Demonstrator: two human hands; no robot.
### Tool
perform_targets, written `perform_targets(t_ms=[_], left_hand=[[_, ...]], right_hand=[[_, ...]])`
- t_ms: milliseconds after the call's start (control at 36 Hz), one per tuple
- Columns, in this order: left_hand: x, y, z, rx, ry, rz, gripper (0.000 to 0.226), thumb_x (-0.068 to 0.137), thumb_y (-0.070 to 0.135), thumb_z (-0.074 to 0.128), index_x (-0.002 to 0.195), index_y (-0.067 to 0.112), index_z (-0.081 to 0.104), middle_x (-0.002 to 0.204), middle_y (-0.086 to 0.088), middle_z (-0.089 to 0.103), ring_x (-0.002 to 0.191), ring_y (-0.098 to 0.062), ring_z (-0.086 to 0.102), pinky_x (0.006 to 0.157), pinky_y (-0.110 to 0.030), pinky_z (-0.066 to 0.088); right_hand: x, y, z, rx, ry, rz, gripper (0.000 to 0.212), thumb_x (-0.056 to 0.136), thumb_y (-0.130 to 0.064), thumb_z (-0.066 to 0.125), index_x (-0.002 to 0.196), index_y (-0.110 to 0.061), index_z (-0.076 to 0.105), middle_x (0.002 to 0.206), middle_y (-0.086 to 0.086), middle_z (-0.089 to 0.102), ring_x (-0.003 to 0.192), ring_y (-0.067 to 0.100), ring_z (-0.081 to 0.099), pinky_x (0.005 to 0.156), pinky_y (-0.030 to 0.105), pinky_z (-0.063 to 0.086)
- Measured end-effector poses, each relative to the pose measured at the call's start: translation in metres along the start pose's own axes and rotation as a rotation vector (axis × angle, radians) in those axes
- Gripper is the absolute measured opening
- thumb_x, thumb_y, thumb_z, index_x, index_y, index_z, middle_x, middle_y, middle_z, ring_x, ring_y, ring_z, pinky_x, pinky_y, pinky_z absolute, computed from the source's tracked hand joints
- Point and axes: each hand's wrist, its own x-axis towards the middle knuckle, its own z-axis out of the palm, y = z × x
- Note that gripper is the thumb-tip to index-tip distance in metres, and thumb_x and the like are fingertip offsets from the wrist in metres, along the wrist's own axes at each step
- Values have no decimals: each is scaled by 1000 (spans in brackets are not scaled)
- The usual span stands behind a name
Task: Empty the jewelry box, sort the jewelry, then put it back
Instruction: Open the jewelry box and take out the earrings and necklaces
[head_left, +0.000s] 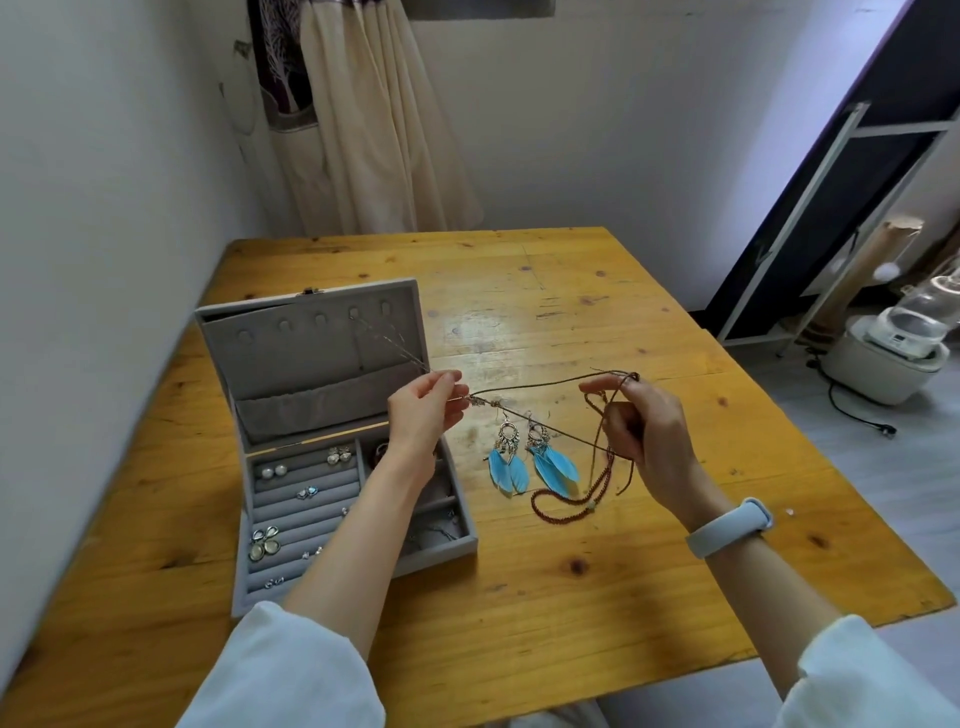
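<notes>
Item, brown cord necklace (545, 387): being stretched above the table (571, 597) right of the open jewelry box (291, 415), left hand (423, 410) pinching its clasp end, right hand (647, 431) gripping the looped cord; risking snagging the feather earrings (535, 460) lying beneath.

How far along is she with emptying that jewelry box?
Barely started. Out on the table: blue feather earrings and a beaded string. Left hand and right hand hold a brown cord necklace stretched between them. The jewelry box still holds studs and rings.
</notes>
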Motion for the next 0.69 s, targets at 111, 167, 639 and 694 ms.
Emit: perform_targets(t_ms=[111,167,639,694], left_hand=[[-5,1,-9,-25,-52,0,17,95,13,49,91,13,65,84,-7,66,77,-17,65,73,-27,54],[-7,2,-15,-23,-68,20,17,95,13,49,92,12,65,85,-7,67,78,-17,66,72,-26,54],[-17,16,-63,-80,-84,97,25,98,11,40,87,11,61,73,0,69,77,-16,67,76,-28,55],[-17,16,-66,-92,-101,95,26,99,11,38,85,11,59,68,2,66,74,-14,66,78,-31,54]], right_hand=[[1,0,6,-35,37,-16,34,81,-24,37,98,-6,62,45,-2,40,37,7,25,36,16,22],[2,0,11,-22,55,-24,33,80,-22,39,103,-14,60,57,4,50,38,7,24,35,16,22],[20,12,80,-226,-341,146,21,88,2,37,96,-2,56,101,15,62,38,-2,44,38,10,30],[20,15,90,-337,-401,134,21,92,-5,42,107,-7,56,107,6,60,47,-14,49,44,6,37]])
